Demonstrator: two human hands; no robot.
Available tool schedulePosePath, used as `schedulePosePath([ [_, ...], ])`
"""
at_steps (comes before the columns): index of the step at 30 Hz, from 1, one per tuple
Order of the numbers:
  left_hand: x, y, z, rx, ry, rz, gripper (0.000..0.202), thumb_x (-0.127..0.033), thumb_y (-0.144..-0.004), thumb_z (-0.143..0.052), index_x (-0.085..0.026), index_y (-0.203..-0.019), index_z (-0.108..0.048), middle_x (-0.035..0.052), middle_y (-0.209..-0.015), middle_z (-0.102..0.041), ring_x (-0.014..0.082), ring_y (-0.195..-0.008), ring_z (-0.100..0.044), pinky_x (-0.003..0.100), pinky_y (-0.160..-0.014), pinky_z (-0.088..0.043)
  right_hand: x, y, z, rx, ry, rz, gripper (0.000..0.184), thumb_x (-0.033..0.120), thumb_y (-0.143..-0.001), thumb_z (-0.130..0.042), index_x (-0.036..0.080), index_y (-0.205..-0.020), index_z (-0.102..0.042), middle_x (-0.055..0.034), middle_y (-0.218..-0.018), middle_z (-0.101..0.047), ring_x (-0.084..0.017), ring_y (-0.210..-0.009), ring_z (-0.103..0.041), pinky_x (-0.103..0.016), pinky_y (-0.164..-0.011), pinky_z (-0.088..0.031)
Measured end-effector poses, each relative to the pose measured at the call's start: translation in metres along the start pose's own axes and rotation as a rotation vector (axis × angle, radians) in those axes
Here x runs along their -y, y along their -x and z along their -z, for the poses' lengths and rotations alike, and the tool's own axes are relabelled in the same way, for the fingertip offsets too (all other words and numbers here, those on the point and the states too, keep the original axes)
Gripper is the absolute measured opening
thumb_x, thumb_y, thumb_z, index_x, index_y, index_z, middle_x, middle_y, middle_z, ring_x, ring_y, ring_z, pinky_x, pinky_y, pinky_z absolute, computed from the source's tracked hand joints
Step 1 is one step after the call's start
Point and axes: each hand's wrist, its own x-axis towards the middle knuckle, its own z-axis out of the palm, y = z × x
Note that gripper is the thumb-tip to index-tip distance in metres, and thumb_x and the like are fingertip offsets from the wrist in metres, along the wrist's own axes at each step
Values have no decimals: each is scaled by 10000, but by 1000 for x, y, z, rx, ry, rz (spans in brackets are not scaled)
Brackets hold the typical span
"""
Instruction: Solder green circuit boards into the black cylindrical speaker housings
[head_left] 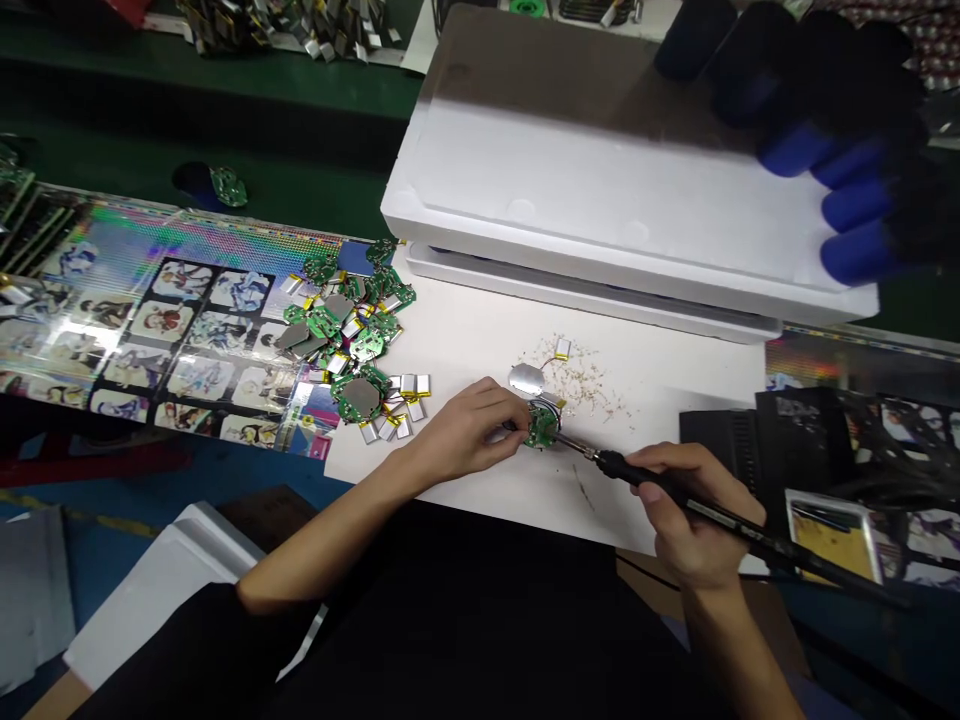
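My left hand (465,432) pinches a small round green circuit board (541,425) at its edge, with a metal part beneath the board. My right hand (697,510) is shut around a black soldering iron (660,490), and its metal tip rests at the board's near edge. A silver disc (526,378) lies just above the board, and a small yellow-tabbed pouch battery (562,348) sits beyond it. Pale crumbs of debris (581,385) are scattered on the white work surface (645,400) close by.
To the left lies a heap of green boards and pouch batteries (352,350) on a holographic printed sheet (172,330). A white foam box (600,170) stands behind. Over it is a co-worker's blurred, blue-fingered hand (847,190). Black printed packaging (757,430) lies to the right.
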Motion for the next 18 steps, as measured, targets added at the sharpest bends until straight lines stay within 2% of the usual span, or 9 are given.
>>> schedulePosePath([
  [8,-1,0,-1,-13,-14,0,107,-182,-1019,-584,-210,-953,-663,60,-1005,-788,212,-998,-714,375,-954,-515,2,-5,-3,49,48,67,72,270,-892,-709,252,-946,-753,-4,-788,-769,-170,-622,-716,-267,-567,-582],
  [18,-2,-1,-1,-15,9,20,101,-167,-999,-597,-211,-954,-676,62,-1013,-792,215,-992,-710,386,-956,-512,5,-6,-5,67,45,58,73,257,-869,-694,248,-922,-743,-13,-772,-773,-179,-595,-707,-279,-527,-566],
])
